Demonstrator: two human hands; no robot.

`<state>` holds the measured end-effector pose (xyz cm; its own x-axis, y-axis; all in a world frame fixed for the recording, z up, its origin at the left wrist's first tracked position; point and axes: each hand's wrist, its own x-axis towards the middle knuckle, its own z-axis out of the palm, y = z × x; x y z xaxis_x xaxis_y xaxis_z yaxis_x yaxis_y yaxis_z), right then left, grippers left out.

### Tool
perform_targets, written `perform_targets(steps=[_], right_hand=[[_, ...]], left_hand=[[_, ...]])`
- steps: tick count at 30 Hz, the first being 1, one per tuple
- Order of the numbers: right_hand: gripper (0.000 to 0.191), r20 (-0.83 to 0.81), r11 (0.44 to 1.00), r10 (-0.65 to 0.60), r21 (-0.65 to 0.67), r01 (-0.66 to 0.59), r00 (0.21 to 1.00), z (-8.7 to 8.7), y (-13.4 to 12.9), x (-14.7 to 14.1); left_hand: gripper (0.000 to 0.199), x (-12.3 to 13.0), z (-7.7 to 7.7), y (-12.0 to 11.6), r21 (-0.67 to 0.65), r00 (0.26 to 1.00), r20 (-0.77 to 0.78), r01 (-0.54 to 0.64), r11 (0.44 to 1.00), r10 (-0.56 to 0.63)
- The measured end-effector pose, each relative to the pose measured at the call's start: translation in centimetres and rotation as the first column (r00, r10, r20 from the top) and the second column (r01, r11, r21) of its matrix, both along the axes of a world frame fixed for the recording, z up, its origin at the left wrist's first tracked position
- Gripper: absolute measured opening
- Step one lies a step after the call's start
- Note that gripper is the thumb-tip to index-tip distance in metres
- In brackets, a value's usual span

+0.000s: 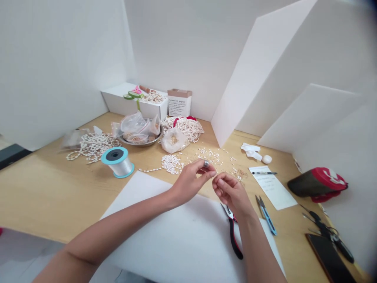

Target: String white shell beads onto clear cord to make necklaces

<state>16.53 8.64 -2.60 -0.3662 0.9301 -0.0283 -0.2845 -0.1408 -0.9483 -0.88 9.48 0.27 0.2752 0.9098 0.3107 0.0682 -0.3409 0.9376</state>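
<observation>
My left hand (193,180), with a ring on one finger, is pinched just above the white sheet (176,232). Close to its fingertips, my right hand (231,189) is also pinched. Whatever lies between the fingers of either hand is too small to make out. Loose white beads (171,164) lie in a pile beyond my left hand, and more beads (210,156) are scattered behind both hands. A short beaded strand (150,170) runs left from the pile. Pliers (232,232) with dark and red handles lie beside my right forearm.
A spool of clear thread (118,162), a bead heap (97,145), a metal bowl of bags (140,133) and a white box (118,98) stand left. On the right are blue snips (266,216), a notepad with a pen (272,186), a dark red-topped pouch (316,183) and a phone (331,255).
</observation>
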Motion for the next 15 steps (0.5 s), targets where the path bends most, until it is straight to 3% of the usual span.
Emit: perform_targets(steps=[4, 9, 15], right_hand=[[0.010, -0.014, 1.000, -0.004, -0.015, 0.004, 1.000, -0.1, 0.1, 0.5], [0.009, -0.029, 0.997, -0.053, 0.062, 0.055, 0.998, 0.1, 0.3, 2.9], [0.010, -0.109, 0.965, -0.250, 0.053, 0.257, 0.962, -0.1, 1.3, 6.1]], left_hand=[[0.023, -0.1, -0.1, 0.3, 0.012, 0.984, -0.159, 0.080, 0.997, -0.077], [0.026, 0.2, -0.6, 0.6, 0.041, 0.883, -0.417, 0.253, 0.967, -0.214], [0.019, 0.5, -1.5, 0.7, 0.160, 0.826, -0.554, 0.227, 0.960, -0.103]])
